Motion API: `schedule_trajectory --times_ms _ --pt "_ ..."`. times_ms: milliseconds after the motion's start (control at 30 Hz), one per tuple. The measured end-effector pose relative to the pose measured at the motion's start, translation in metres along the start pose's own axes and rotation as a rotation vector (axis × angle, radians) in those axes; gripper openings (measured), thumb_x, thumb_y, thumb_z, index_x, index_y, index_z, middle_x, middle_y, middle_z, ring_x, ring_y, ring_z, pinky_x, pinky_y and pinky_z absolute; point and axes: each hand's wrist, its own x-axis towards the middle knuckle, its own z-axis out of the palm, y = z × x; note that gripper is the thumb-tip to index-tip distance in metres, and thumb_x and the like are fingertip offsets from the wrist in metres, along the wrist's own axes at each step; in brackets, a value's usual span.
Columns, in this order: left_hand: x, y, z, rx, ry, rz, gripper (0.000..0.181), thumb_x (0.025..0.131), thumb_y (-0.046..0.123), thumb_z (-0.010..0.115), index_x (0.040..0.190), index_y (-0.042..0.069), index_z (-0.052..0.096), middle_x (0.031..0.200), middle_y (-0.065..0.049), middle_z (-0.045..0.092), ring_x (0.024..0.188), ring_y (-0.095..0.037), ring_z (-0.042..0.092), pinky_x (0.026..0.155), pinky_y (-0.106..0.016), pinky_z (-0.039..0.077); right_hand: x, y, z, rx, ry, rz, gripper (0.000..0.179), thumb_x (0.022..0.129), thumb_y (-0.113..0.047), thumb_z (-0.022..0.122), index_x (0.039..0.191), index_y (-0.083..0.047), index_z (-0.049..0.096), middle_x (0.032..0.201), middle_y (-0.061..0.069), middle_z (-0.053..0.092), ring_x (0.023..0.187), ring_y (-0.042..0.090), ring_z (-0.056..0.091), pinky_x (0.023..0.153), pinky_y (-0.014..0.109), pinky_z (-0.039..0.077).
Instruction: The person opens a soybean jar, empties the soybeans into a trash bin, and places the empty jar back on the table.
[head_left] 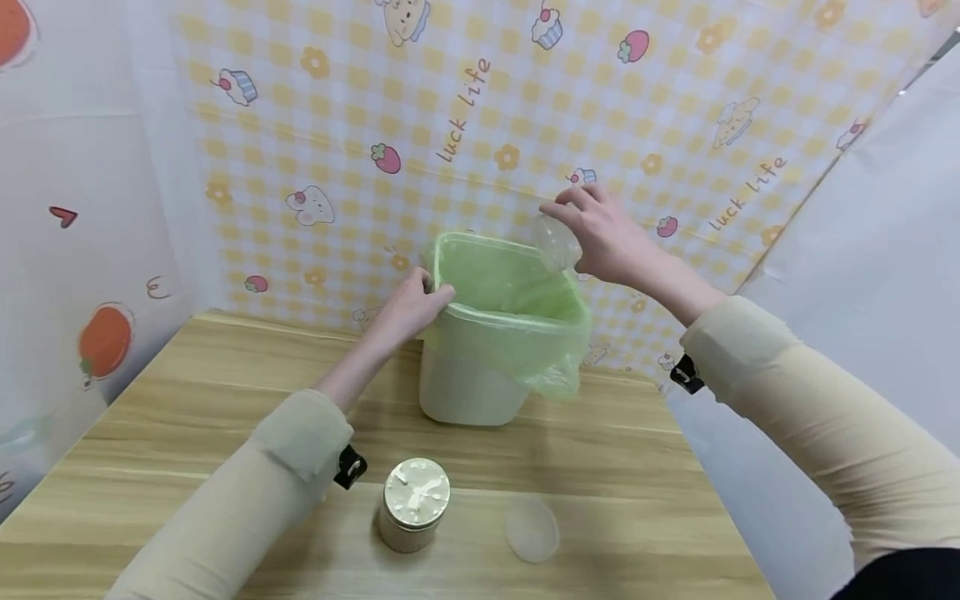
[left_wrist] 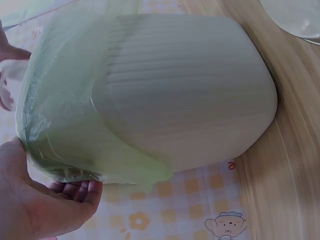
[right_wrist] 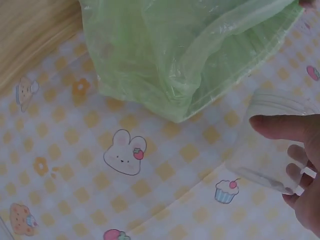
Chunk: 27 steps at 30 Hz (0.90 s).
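Observation:
A pale waste bin [head_left: 468,387] stands on the wooden table, lined with a thin green plastic bag [head_left: 551,354] folded over its rim. My left hand [head_left: 412,304] grips the bin's left rim, thumb on top and fingers curled beneath the edge, as the left wrist view also shows. My right hand [head_left: 603,237] holds a clear plastic cup [head_left: 557,242] at the bin's right rim. In the right wrist view the cup [right_wrist: 260,147] is tipped, its ridged mouth end facing the bag, with the thumb on one side and fingers on the other.
Nearer on the table [head_left: 622,467] stands a round metal-lidded canister [head_left: 415,500]. To its right lies a translucent round lid [head_left: 532,530]. Right behind the bin hangs a yellow checked cloth [head_left: 337,108] with cartoon prints. White sheeting [head_left: 847,233] covers the right side.

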Motion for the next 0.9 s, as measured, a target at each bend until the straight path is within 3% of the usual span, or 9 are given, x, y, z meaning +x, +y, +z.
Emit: schedule_trajectory --times_ms 100,233,500,700,900 --pt "-0.001 0.001 0.001 -0.005 -0.002 -0.002 0.046 0.095 0.041 0.047 0.125 0.006 0.043 0.102 -0.009 0.048 0.086 -0.022 0.046 0.07 -0.031 0.041 -0.011 0.008 -0.003 0.103 0.004 0.086 0.095 0.067 0.003 0.09 0.152 -0.007 0.048 0.148 0.023 0.049 0.138 0.047 0.039 0.114 0.063 0.035" --pt "-0.001 0.002 0.001 -0.009 0.003 0.003 0.05 0.097 0.043 0.047 0.13 0.005 0.042 0.106 -0.01 0.048 0.088 -0.024 0.046 0.071 -0.032 0.042 -0.026 0.019 -0.006 0.242 0.036 0.182 0.097 0.066 -0.004 0.093 0.152 -0.008 0.048 0.149 0.024 0.049 0.138 0.047 0.04 0.113 0.066 0.035" --pt "-0.001 -0.003 0.01 0.008 0.069 0.067 0.067 0.102 0.064 0.041 0.129 0.003 0.046 0.11 -0.014 0.053 0.093 -0.027 0.052 0.075 -0.034 0.046 -0.064 0.039 -0.005 0.505 0.047 0.387 0.1 0.069 -0.018 0.094 0.156 -0.018 0.044 0.151 0.017 0.051 0.137 0.038 0.045 0.109 0.063 0.039" --pt "-0.001 -0.004 0.014 0.076 0.147 0.104 0.072 0.1 0.071 0.036 0.123 0.004 0.048 0.1 -0.012 0.053 0.086 -0.027 0.05 0.07 -0.034 0.043 -0.097 0.047 0.005 0.713 0.029 0.464 0.1 0.073 -0.019 0.093 0.158 -0.022 0.04 0.156 0.011 0.051 0.144 0.035 0.043 0.111 0.058 0.041" --pt "-0.003 -0.003 0.015 0.064 0.169 0.146 0.074 0.1 0.07 0.038 0.127 0.002 0.05 0.111 -0.016 0.056 0.095 -0.029 0.052 0.077 -0.035 0.043 -0.126 0.05 0.015 0.843 0.022 0.529 0.096 0.077 -0.018 0.091 0.158 -0.027 0.04 0.157 0.008 0.049 0.148 0.034 0.041 0.114 0.056 0.041"
